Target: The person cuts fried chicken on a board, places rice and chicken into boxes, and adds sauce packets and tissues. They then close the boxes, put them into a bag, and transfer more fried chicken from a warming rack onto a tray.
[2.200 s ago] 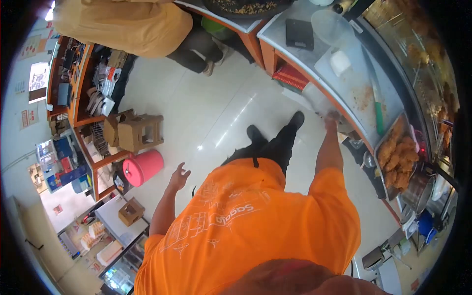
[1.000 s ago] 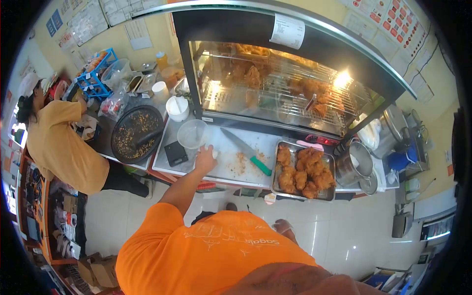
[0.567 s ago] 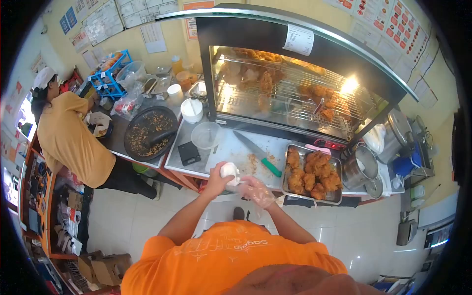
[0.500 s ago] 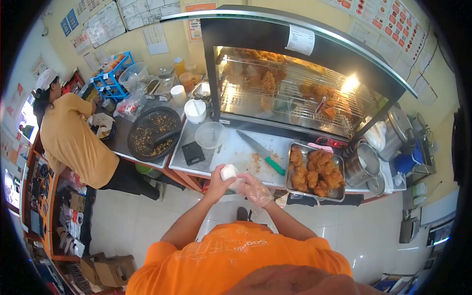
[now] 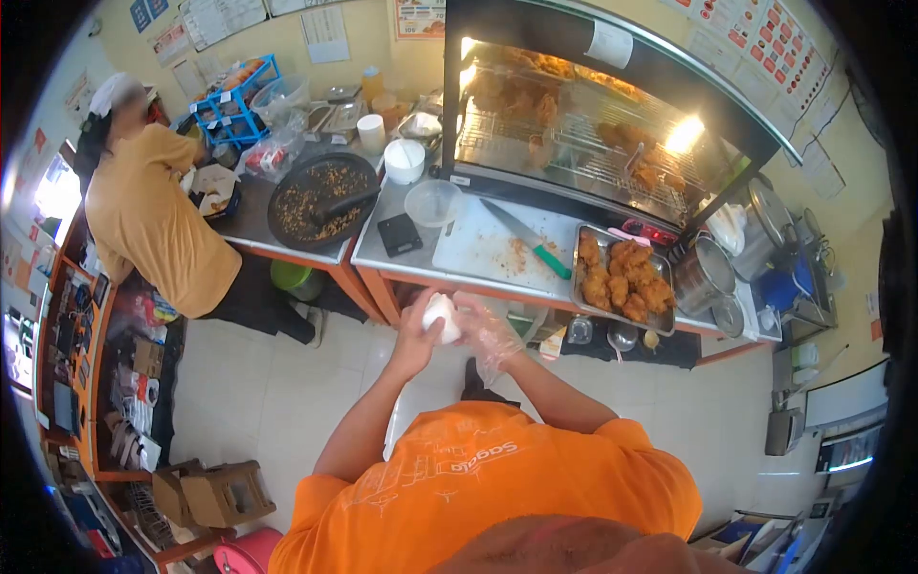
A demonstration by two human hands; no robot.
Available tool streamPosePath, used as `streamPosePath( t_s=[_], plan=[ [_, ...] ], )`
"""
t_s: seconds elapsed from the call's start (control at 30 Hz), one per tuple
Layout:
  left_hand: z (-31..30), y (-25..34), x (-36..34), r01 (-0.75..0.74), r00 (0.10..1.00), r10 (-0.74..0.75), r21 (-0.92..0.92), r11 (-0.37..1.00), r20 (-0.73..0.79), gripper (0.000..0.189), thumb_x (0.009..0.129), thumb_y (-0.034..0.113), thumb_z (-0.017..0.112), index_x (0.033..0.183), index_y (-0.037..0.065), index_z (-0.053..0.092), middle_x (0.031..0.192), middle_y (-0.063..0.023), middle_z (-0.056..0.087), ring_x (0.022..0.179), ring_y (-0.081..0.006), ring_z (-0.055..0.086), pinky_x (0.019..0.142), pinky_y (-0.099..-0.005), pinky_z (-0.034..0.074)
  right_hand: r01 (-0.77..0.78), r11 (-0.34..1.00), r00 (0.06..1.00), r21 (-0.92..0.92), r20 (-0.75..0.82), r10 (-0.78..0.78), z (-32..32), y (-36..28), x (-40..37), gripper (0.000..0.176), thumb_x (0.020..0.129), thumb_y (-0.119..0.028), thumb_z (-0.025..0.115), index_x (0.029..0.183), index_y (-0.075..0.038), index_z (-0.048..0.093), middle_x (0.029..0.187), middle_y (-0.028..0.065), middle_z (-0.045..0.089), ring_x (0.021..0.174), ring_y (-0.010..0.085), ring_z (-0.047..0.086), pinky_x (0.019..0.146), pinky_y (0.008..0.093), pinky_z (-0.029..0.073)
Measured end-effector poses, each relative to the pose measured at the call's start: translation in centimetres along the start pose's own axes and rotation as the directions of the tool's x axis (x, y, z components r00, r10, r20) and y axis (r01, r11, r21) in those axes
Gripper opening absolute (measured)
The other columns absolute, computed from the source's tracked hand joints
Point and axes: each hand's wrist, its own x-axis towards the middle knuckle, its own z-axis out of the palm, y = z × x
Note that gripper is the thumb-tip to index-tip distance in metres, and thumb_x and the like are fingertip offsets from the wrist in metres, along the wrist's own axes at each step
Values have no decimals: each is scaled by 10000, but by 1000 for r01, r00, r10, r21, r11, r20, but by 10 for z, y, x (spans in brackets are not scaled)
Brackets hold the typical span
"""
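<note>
A round white bundle (image 5: 440, 316), which looks wrapped in paper or plastic, is between my hands in front of the counter edge. My bare left hand (image 5: 415, 333) is closed around its left side, thumb across the front. On its other side, my right hand (image 5: 486, 333) wears a loose clear plastic glove. Those fingers curl against the bundle, partly hidden by glove folds. Beyond the hands lie a white cutting board (image 5: 478, 251) with crumbs, a green-handled knife (image 5: 528, 237) and a black scale (image 5: 400, 234).
A metal tray (image 5: 579, 289) of fried chicken stands right of the board, below a lit display warmer (image 5: 574, 124). A clear tub (image 5: 432, 203) and a black pan (image 5: 287, 230) sit to the left. A co-worker (image 5: 158, 210) stands at the far left counter.
The view has shifted, so the counter appears higher and farther right. My hands have moved back from the counter edge with the bundle, and my right fingers now reach around it more.
</note>
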Motion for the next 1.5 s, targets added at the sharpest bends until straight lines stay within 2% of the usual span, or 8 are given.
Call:
streamPosePath(
  t_s=[0.3, 0.53, 0.73, 0.8, 0.97, 1.17, 1.27, 1.5],
  plan=[
    [13, -25, -24, -160, 986, 169, 269, 950, -12, 377, 981, 218, 570, 1276, -5, 503, 1192, -196, 564, 1147, -358, 549, 1036, -431, 415, -19, 994, 998, -103, 53, 24, -5, 31, -22, 730, 848, -111, 725, 1486, -44, 376, 1312, 150, 548, 1026, 193, 599, 807, 326, 533],
    [1, 1, -16, 422, 893, -384, -139, 896, 234, 381, 984, 249, 556, 1264, 18, 440, 1144, -261, 585, 1045, -391, 613, 919, -446, 466, -83, 995, 978, -59, 187, 93, -1, 24, -8, 824, 800, -51, 711, 1524, -15, 319, 1338, 129, 529, 944, 165, 588, 732, 313, 519],
    [3, -28, 0, 245, 969, -247, 142, 959, 1, 602, 979, 373, 582, 1379, 1, 329, 1222, -323, 570, 1144, -487, 582, 968, -471, 453, -250, 962, 895, -111, 352, 273, -28, 30, 48, 585, 824, -189, 729, 1361, -62, 532, 1161, 27, 630, 951, 130, 624, 719, 278, 530],
    [0, -50, 0, 353, 927, -337, 86, 932, -163, 609, 977, 358, 599, 1404, 14, 333, 1155, -280, 590, 989, -404, 648, 896, -436, 490, -268, 908, 925, -321, 178, 336, -44, -1, 96, 500, 834, -235, 730, 1299, -111, 596, 1188, 67, 633, 1038, 197, 632, 810, 347, 542],
    [-18, -85, -32, 600, 764, -583, -28, 800, -276, 529, 993, 300, 587, 1416, 62, 376, 1148, -225, 619, 868, -267, 667, 821, -374, 508, 302, 506, 946, -808, 189, -262, -176, 71, 252, 640, 816, -281, 763, 1341, 0, 528, 1113, 130, 658, 896, 207, 655, 747, 336, 529],
    [-16, -115, -75, 654, 643, -662, -172, 736, -386, 515, 968, 335, 624, 1360, 36, 472, 1115, -204, 605, 785, -258, 636, 777, -377, 508, -258, 754, 964, -604, -216, 157, -140, 6, 275, 638, 853, -275, 732, 1374, 11, 501, 1063, 159, 672, 879, 203, 651, 721, 316, 520],
    [-6, -130, -84, 640, 646, -670, -218, 737, -367, 493, 980, 325, 607, 1359, 40, 474, 1111, -182, 607, 805, -240, 639, 775, -360, 510, -298, 751, 954, -590, -170, 245, -162, 9, 281, 628, 874, -250, 707, 1392, 15, 471, 1115, 165, 656, 920, 216, 663, 725, 308, 526],
    [-12, -139, -88, 635, 708, -668, -206, 744, -231, 499, 958, 349, 630, 1339, 55, 498, 1108, -170, 608, 790, -263, 636, 788, -386, 515, -233, 752, 930, -616, -367, -12, -124, -16, 173, 500, 886, -175, 667, 1317, 25, 513, 1045, 120, 640, 860, 175, 630, 730, 317, 523]
  ],
)
